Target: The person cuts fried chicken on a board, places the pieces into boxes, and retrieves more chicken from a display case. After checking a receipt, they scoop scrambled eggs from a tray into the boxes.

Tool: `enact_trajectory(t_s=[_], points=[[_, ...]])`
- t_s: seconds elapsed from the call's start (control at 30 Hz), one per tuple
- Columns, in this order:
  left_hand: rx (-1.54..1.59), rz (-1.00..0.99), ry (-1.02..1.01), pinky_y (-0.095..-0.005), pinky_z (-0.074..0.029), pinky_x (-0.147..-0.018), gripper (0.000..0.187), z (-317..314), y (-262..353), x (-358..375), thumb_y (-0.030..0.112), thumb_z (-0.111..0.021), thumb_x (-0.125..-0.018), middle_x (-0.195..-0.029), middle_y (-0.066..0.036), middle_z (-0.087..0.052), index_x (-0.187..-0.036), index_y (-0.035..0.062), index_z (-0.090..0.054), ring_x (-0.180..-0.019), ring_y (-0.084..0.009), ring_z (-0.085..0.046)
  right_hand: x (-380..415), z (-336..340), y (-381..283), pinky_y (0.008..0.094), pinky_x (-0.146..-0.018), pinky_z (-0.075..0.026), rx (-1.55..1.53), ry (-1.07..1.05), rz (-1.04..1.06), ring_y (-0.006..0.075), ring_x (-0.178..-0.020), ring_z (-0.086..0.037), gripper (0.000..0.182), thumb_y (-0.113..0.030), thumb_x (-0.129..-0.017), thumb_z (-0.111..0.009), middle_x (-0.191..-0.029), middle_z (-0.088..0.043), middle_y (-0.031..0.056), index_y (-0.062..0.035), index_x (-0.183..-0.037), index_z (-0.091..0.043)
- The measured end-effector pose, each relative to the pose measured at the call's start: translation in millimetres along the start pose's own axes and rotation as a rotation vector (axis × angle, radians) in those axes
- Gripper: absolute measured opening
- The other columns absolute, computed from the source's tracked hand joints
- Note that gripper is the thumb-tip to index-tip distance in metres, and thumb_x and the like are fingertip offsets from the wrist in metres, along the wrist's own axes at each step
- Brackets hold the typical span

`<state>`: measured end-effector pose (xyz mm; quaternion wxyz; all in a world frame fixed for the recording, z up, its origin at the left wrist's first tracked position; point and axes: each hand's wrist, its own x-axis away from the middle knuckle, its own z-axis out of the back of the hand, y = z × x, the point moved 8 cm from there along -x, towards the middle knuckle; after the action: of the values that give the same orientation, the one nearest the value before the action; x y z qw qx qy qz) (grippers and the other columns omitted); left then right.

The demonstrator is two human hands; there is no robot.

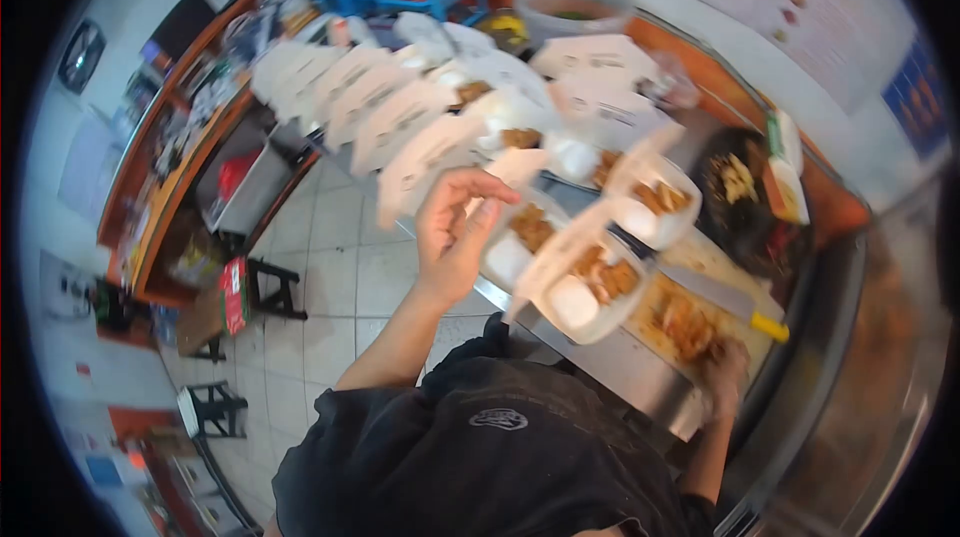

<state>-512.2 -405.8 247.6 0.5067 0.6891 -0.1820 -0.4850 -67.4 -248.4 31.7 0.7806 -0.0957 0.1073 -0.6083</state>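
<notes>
- Boxes (606, 323) stand open along the bench (640, 367), running from eleven o'clock to four o'clock, the lids in view raised.
- Filling shows in the nearer ones: brown chopped pieces beside white mounds, probably rice; the farthest contents are unclear.
- Closing looks undone; the chopped meat (685, 327) on the board (715, 257) at four o'clock is unboxed.
- Left hand (455, 237), near centre, is half open, fingers loosely curled, no object visible inside.
- Right hand (725, 372) is at the meat; whether it grips, I cannot tell.
- Knife (710, 289) lies just beyond the meat.
</notes>
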Motion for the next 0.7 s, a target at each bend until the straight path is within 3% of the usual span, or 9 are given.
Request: enact_trajectory(t_s=[0.1,0.17,0.2,0.27,0.3,0.33,0.53,0.6,0.7], points=[[-0.084,-0.131,0.385,-0.0285,-0.045,-0.082,0.014,114.0,-3.3,8.1,0.004,-0.054,-0.09,-0.095,-0.01,-0.062,-0.103,0.0003,-0.052,-0.089,-0.016,-0.06,-9.3,-7.5,2.8,0.038,-0.07,-0.049,-0.111,-0.051,0.055,0.0341,-0.077,-0.06,0.018,-0.005,-0.075,-0.061,-0.079,-0.06,0.0134,-0.0047,-0.093,-0.06],[-0.103,-0.144,0.547,-0.0282,-0.045,-0.082,0.014,199.0,-20.1,15.5,0.003,-0.054,-0.09,-0.094,-0.009,-0.062,-0.104,0.0007,-0.052,-0.088,-0.0158,-0.06,-11.9,-4.8,2.3,0.032,-0.055,-0.048,-0.69,0.065,-0.108,0.0208,-0.06,-0.056,0.023,-0.002,-0.077,-0.058,-0.073,-0.055,0.0036,-0.005,-0.1,-0.058],[-0.117,-0.152,0.685,-0.0279,-0.045,-0.082,0.015,246.3,-29.4,21.9,0.003,-0.054,-0.089,-0.093,-0.009,-0.062,-0.104,0.0011,-0.051,-0.088,-0.0156,-0.059,-10.7,-4.8,-9.9,0.0241,-0.04,-0.04,-1.034,-0.073,-0.329,0.0076,-0.047,-0.046,0.03,-0.005,-0.08,-0.058,-0.071,-0.05,-0.003,-0.0077,-0.11,-0.055],[-0.13,-0.147,0.785,-0.0278,-0.045,-0.082,0.015,331.4,-51.9,27.5,0.003,-0.053,-0.09,-0.092,-0.009,-0.061,-0.104,0.0014,-0.051,-0.087,-0.0154,-0.059,-27.0,6.3,-39.9,0.0165,-0.035,-0.031,-1.239,0.03,-0.298,0.0028,-0.044,-0.041,0.032,-0.009,-0.087,-0.06,-0.073,-0.052,-0.0035,-0.0116,-0.118,-0.051],[-0.144,-0.141,0.866,-0.0278,-0.045,-0.082,0.016,376.4,-66.1,30.5,0.003,-0.053,-0.09,-0.092,-0.009,-0.061,-0.105,0.0016,-0.051,-0.086,-0.0153,-0.058,-31.6,35.9,-126.7,0.0159,-0.034,-0.031,-1.307,0.185,-0.268,0.0019,-0.046,-0.041,0.038,-0.009,-0.087,-0.06,-0.084,-0.056,-0.0026,-0.0117,-0.123,-0.05],[-0.138,-0.135,0.877,-0.0278,-0.045,-0.082,0.016,417.6,-84.6,28.8,0.003,-0.053,-0.09,-0.092,-0.009,-0.061,-0.105,0.0016,-0.051,-0.086,-0.0153,-0.058,-41.4,45.7,-181.2,0.0172,-0.045,-0.042,-1.308,0.216,-0.228,0.0044,-0.059,-0.052,0.044,-0.008,-0.085,-0.06,-0.099,-0.059,-0.0013,-0.0101,-0.128,-0.047],[-0.267,0.237,0.882,-0.031,-0.042,-0.085,0.026,657.3,-284.4,8.6,0.008,-0.054,-0.089,-0.11,-0.009,-0.054,-0.114,0.0041,-0.048,-0.099,-0.0171,-0.053,-108.1,-17.4,-481.0,0.0191,-0.046,-0.042,-1.136,0.248,-0.118,0.0058,-0.061,-0.053,0.046,-0.009,-0.084,-0.062,-0.1,-0.059,0.0006,-0.0082,-0.128,-0.047],[-0.093,0.504,1.117,-0.0281,-0.042,-0.083,0.027,722.3,-352.1,20.4,0.006,-0.053,-0.089,-0.114,-0.008,-0.051,-0.114,0.0031,-0.046,-0.101,-0.0144,-0.049,-134.6,-53.6,-566.0,0.0197,-0.046,-0.042,-1.084,0.218,-0.102,0.0063,-0.062,-0.053,0.047,-0.009,-0.084,-0.062,-0.1,-0.059,0.0013,-0.0075,-0.128,-0.047],[-0.147,0.595,1.146,-0.0303,-0.041,-0.084,0.033,784.1,-396.4,9.3,0.006,-0.055,-0.087,-0.115,-0.007,-0.05,-0.118,0.0032,-0.044,-0.102,-0.0157,-0.049,-177.4,-94.1,-682.1,0.0206,-0.047,-0.042,-0.991,0.153,-0.069,0.007,-0.063,-0.054,0.048,-0.01,-0.083,-0.063,-0.1,-0.06,0.0023,-0.0066,-0.128,-0.047]])
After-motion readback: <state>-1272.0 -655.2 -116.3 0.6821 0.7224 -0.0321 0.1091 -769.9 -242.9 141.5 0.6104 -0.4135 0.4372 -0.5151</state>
